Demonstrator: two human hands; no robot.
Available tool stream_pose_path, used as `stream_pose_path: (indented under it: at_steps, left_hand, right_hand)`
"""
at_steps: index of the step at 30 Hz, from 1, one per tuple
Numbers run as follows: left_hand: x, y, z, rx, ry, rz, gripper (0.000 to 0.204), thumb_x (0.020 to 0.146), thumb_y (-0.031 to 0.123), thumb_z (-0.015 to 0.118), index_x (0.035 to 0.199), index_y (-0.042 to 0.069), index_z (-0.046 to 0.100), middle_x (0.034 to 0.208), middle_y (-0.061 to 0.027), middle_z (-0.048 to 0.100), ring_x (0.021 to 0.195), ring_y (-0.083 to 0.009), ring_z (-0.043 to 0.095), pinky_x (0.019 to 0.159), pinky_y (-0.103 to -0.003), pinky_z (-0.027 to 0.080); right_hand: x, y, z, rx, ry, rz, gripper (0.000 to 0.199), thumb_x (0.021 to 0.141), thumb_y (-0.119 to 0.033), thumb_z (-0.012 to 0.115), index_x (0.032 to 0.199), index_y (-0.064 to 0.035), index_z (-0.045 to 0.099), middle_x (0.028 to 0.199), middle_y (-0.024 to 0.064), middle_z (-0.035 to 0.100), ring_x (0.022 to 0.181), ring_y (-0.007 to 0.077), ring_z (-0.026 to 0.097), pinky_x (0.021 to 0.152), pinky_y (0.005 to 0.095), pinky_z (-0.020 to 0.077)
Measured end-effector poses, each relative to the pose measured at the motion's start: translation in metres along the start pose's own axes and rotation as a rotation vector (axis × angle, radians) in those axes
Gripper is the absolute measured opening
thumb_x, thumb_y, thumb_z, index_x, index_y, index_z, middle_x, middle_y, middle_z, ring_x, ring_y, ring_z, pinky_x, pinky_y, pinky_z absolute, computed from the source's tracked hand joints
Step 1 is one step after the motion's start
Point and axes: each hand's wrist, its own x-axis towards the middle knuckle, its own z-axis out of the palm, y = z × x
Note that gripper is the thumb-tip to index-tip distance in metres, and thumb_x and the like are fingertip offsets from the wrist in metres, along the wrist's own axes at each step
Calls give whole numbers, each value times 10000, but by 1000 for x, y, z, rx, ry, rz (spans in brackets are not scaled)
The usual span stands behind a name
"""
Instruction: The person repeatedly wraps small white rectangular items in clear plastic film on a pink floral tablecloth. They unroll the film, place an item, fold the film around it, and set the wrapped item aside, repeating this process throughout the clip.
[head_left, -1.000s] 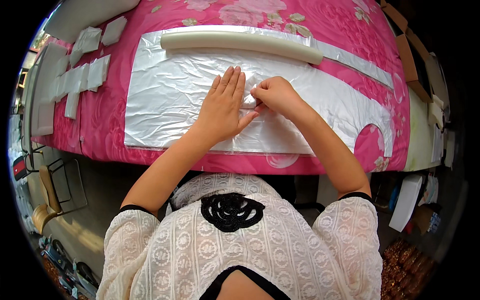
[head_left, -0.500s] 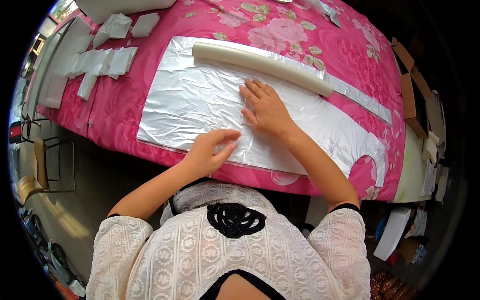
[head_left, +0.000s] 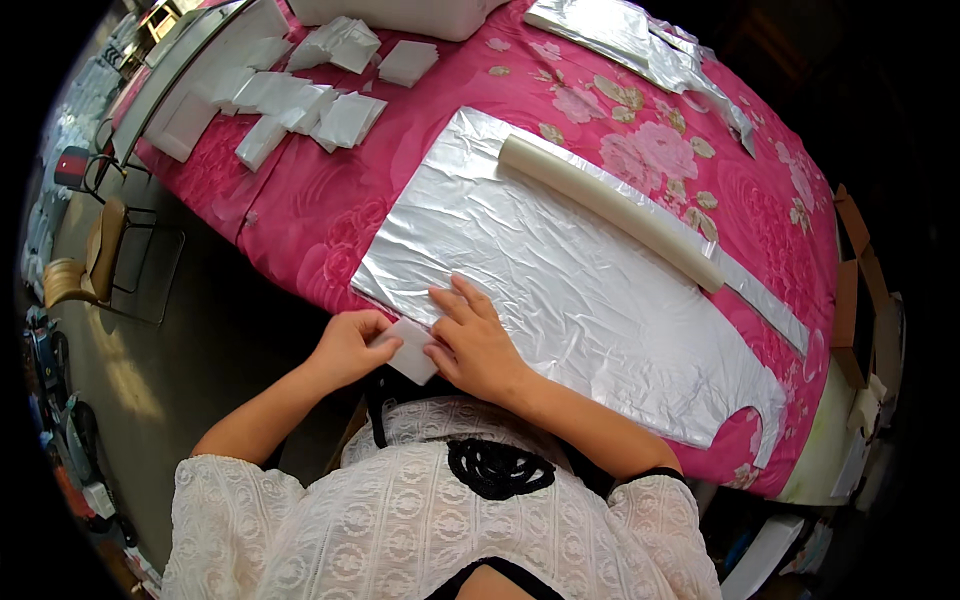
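A small folded white plastic packet (head_left: 412,352) is pinched between the thumb and fingers of my left hand (head_left: 352,345), at the near edge of the table. My right hand (head_left: 474,335) is just right of it, fingers apart. Its thumb meets the packet's right side, and its fingertips lie on a flat, silvery-white plastic bag (head_left: 560,320). This wrinkled bag has a rounded cut-out at its right end. Across its far side lies a long pale roll or tube (head_left: 610,212).
Folded white packets (head_left: 290,100) lie in loose piles at the far left, near a white container (head_left: 400,12). More silvery plastic (head_left: 620,35) lies at the back. A pink flowered cloth (head_left: 310,215) covers the table. Cardboard boxes (head_left: 855,290) stand at right, a chair (head_left: 105,250) at left.
The view has shifted, so the table appears lower and further right. Both hands have moved to the bag's near left edge. A folded packet now shows in my left hand.
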Motion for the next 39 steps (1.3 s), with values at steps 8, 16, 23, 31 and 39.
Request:
stream_pose_path:
  at_steps: [8, 16, 23, 31, 39]
  left_hand:
    - [109, 26, -180, 688, 499, 274, 357, 748, 67, 645, 1090, -2, 567, 1043, -130, 622, 970, -240, 600, 849, -326, 459]
    - [87, 93, -38, 838, 371, 955, 449, 737, 38, 652, 1169, 51, 533, 1253, -119, 503, 1145, -320, 475, 956, -376, 399]
    - [67, 70, 104, 626, -131, 947, 643, 727, 95, 668, 1312, 37, 406, 1414, -203, 296, 1273, -386, 340, 1021, -423, 333]
    - [79, 85, 193, 710, -153, 945, 715, 787, 291, 612, 1384, 41, 308, 1482, -251, 72, 1355, -477, 37, 1083, -523, 143]
    - [57, 95, 237, 610, -336, 987, 707, 764, 258, 619, 1355, 0, 330, 1478, -254, 85, 1371, -435, 41, 1089, -505, 152]
  right_hand:
    - [-13, 11, -11, 32, 24, 43, 319, 737, -126, 667, 1020, -14, 573, 1269, 163, 481, 1241, 345, 383, 1024, 427, 324]
    - [-32, 103, -117, -745, 537, 371, 535, 727, -109, 662, 1234, -44, 504, 1256, 184, 479, 1213, 347, 398, 1040, 435, 276]
    - [-90, 87, -151, -506, 190, 624, 489, 752, -221, 677, 1167, -7, 533, 965, 171, 579, 925, 335, 537, 812, 419, 446]
    - [-176, 74, -99, -463, 257, 493, 541, 881, -314, 506, 1328, -27, 406, 1404, 205, 334, 1308, 366, 295, 1072, 433, 231]
    - [-354, 160, -211, -706, 563, 1159, 518, 880, -249, 485, 1314, 21, 398, 1325, 247, 424, 1204, 393, 416, 1023, 453, 302]
